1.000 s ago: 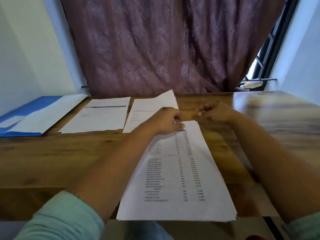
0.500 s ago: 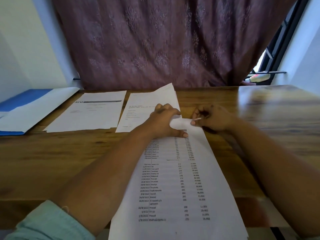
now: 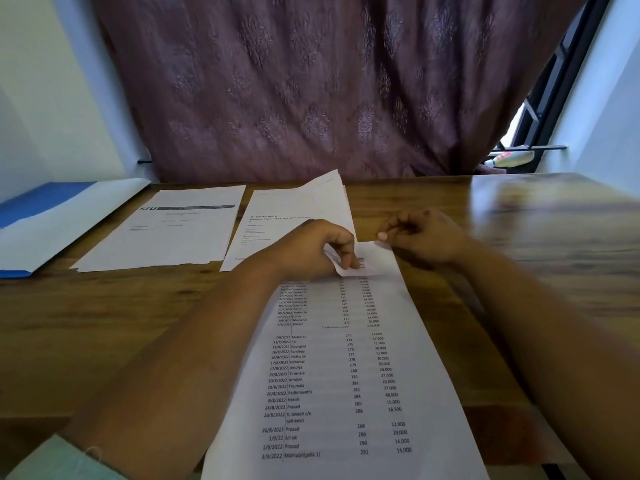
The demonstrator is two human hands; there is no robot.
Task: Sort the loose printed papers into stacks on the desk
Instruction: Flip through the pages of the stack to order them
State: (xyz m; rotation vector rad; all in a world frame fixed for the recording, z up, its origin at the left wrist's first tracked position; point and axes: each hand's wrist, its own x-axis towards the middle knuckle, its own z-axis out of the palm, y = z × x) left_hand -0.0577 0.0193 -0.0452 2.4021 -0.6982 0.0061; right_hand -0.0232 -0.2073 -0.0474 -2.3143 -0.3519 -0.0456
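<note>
Printed sheet (image 3: pixel 346 375) lengthwise away from viewer, left hand (image 3: pixel 311 252) pinching its far corner, right hand (image 3: pixel 420 235) curled, grip unclear

Dim daylight enters from the window (image 3: pixel 530 123); right side motion-blurred, edges distorted.

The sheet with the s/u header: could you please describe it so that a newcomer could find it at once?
Start at the purple curtain and look down to the desk. Three things lie along the far edge: a blue folder at left, then two sheets. The s/u sheet is the middle one, alone in having a dark bar across its top.
</note>
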